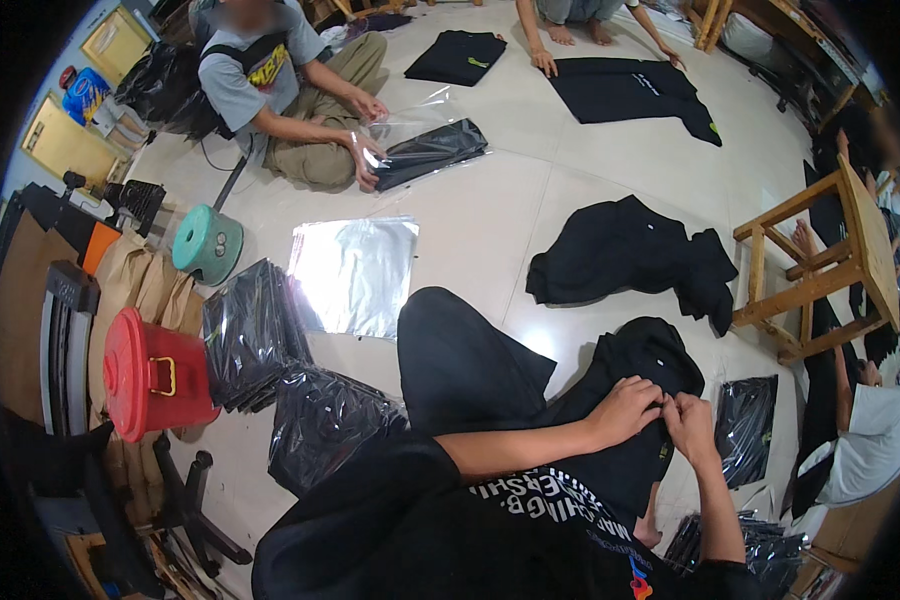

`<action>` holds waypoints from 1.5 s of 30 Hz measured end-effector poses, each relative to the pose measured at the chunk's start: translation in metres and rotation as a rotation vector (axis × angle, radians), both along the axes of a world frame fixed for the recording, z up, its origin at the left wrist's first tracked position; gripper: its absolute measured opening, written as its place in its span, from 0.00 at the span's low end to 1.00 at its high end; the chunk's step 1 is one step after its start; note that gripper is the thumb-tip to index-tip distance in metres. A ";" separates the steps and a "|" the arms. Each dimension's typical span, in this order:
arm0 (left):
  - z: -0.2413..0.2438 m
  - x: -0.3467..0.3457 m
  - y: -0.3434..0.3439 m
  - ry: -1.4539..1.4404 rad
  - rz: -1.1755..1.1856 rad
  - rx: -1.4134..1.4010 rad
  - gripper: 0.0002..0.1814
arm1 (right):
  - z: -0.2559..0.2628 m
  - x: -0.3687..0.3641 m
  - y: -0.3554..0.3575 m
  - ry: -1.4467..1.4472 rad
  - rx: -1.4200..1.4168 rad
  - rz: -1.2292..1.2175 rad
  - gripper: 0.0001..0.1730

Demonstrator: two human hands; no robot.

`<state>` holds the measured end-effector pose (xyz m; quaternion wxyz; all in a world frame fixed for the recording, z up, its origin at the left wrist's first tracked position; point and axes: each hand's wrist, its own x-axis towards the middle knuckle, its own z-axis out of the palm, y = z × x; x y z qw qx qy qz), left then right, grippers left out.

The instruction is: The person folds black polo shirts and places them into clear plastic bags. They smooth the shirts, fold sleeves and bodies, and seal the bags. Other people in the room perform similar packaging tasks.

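Note:
Across my right leg lies a black garment (649, 352), probably a T-shirt, with a small light label inside it. The fingers of my left hand (624, 409) and my right hand (690, 426) meet at its fabric and pinch it between them. What exactly they pinch is too small to tell. Another black shirt (615, 251) lies crumpled on the tiled floor ahead of my hands. To the right of my right hand is a folded black garment in a clear plastic bag (747, 429).
Bagged black garments are stacked left (247, 334), with a sheaf of clear plastic bags (356, 274) beyond. A red lidded bucket (131, 375), a teal stool (206, 244) and a wooden stool (817, 262) stand around. One person handles a bagged garment (431, 154); another spreads a black shirt (630, 90).

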<state>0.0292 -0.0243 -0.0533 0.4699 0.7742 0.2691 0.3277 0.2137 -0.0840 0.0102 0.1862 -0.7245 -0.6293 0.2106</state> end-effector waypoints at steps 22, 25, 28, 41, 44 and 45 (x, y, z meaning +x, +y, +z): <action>-0.004 0.002 0.001 -0.012 0.015 0.047 0.12 | -0.047 -0.004 0.001 0.638 -0.003 -0.478 0.28; -0.003 0.003 0.000 -0.008 0.026 0.056 0.12 | -0.053 -0.002 -0.002 0.653 0.023 -0.476 0.29; -0.005 0.005 -0.001 0.003 0.044 0.077 0.12 | -0.056 -0.002 -0.003 0.594 0.054 -0.473 0.30; -0.004 0.007 0.003 0.052 0.029 0.076 0.13 | -0.045 -0.015 0.003 0.795 0.046 -0.587 0.30; -0.001 0.008 0.003 0.101 0.009 0.079 0.15 | -0.032 -0.002 0.008 0.601 -0.086 -0.516 0.31; 0.003 0.009 0.006 0.126 -0.009 0.079 0.15 | -0.025 0.010 0.009 0.538 -0.160 -0.420 0.33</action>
